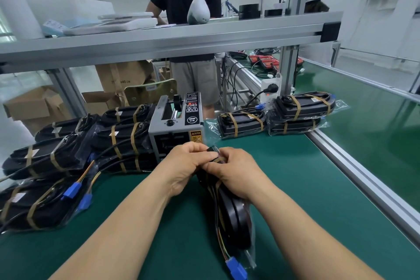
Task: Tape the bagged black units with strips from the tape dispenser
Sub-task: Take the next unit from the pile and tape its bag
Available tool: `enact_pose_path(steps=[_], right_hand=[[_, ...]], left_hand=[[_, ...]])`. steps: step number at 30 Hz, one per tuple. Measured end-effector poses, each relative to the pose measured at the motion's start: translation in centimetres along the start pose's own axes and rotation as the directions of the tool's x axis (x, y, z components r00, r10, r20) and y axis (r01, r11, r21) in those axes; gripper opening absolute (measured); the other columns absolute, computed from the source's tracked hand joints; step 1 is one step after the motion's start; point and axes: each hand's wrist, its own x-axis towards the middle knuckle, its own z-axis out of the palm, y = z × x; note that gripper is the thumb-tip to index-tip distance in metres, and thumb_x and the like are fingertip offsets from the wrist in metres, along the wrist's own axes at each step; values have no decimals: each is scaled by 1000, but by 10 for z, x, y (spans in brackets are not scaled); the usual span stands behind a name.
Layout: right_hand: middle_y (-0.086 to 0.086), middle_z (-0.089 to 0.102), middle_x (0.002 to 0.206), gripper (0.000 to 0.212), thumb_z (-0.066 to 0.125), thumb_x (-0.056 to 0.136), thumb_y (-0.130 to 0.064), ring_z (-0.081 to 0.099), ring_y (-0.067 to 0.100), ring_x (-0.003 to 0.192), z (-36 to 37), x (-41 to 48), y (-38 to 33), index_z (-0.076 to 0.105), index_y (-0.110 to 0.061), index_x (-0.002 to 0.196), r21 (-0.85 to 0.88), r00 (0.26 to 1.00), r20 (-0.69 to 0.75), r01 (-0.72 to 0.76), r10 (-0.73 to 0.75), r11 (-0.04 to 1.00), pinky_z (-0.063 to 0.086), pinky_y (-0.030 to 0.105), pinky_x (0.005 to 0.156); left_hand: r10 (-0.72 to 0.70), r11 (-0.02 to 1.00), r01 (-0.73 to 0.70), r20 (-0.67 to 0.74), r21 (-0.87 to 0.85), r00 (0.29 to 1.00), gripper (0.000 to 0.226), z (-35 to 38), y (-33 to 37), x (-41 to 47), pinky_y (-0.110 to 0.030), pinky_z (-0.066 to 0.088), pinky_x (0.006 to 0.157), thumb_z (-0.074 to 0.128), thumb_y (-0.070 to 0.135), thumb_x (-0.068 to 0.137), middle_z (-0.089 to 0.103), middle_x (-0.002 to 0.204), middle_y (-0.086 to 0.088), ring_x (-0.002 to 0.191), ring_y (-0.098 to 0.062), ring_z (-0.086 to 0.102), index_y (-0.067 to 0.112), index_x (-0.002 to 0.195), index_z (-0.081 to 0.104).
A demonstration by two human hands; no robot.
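A bagged black unit (236, 213) stands on edge on the green mat, its blue connector (236, 269) trailing toward me. My left hand (184, 166) and my right hand (238, 173) both grip its far end, fingers curled over the bag. A brown tape strip (218, 159) shows between my fingers there. The grey tape dispenser (176, 124) sits just behind my hands.
Taped bagged units are stacked at the left (56, 157) and at the right rear (302, 109). An aluminium rail (363, 179) borders the mat on the right, with a green conveyor beyond. A person stands behind the overhead shelf (159, 38). Cardboard boxes lie at far left.
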Motion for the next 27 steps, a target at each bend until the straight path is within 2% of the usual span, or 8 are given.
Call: enact_pose_path(steps=[6, 10, 12, 15, 18, 21, 24, 27], right_hand=[[-10, 65, 80, 31, 79, 74, -49, 62, 13, 78, 3, -1, -1, 64, -26, 89, 2, 1000, -1, -6, 6, 1000, 47, 29, 67], [-6, 69, 93, 46, 80, 68, -58, 65, 14, 88, 3, -2, -5, 63, -26, 97, -11, 995, 40, -90, 90, 996, 54, 33, 79], [-3, 67, 93, 44, 74, 73, -61, 63, 17, 87, 2, -1, -10, 60, -23, 89, -93, 988, 80, -125, 132, 988, 51, 33, 73], [-2, 60, 73, 37, 69, 81, -53, 56, 18, 70, -3, 2, -13, 54, -21, 69, -150, 977, 135, -144, 164, 978, 41, 27, 58], [-4, 58, 59, 30, 74, 77, -37, 54, 19, 57, -17, 0, -16, 56, -18, 63, 12, 967, 144, -215, 211, 977, 43, 21, 53], [8, 62, 66, 17, 76, 70, -18, 61, 24, 62, -32, -2, -21, 60, -11, 73, 249, 972, 120, -224, 200, 942, 50, 33, 61], [6, 56, 67, 21, 68, 59, -14, 55, 22, 66, -35, -6, -24, 56, -13, 76, 412, 992, -15, -111, 129, 904, 47, 37, 65], [-6, 69, 75, 31, 66, 61, -14, 63, 13, 70, -22, -20, -19, 64, -23, 91, 422, 975, -220, 67, 31, 904, 51, 27, 68]], left_hand=[[-68, 992, 74, 66, -101, 996, 21, -6, 6, -4, -18, 49, 46, 75, -5, 77, 70, 66, -5, 56, -13, 67, 5, 89, 61], [-82, 989, 87, 49, -116, 995, 22, -7, 6, -5, -21, 51, 48, 76, -5, 75, 70, 68, -8, 56, -16, 68, 2, 90, 61], [-50, 993, 53, 26, -102, 998, 19, -6, 5, -8, -19, 50, 48, 76, -4, 77, 69, 68, -6, 55, -13, 66, 3, 88, 62], [24, 999, -27, -66, -43, 998, 9, -7, -5, -12, -21, 49, 59, 75, 11, 83, 64, 68, -1, 62, -11, 59, 10, 83, 67], [-38, 998, 21, -254, -67, 967, 15, -23, -11, -12, -22, 46, 59, 68, 28, 91, 60, 65, 3, 60, -8, 53, 14, 86, 70], [-170, 971, 88, -388, -221, 906, 19, -47, -6, -6, -20, 41, 50, 61, 27, 96, 58, 61, 4, 52, -7, 49, 15, 83, 67], [-271, 932, 135, -402, -336, 874, 22, -56, 1, 3, -19, 38, 49, 59, 24, 98, 60, 56, 6, 48, -4, 50, 16, 78, 64], [-331, 901, 175, -367, -398, 869, 26, -54, 4, 14, -18, 36, 51, 57, 23, 99, 58, 42, 10, 35, 1, 50, 16, 75, 60]])
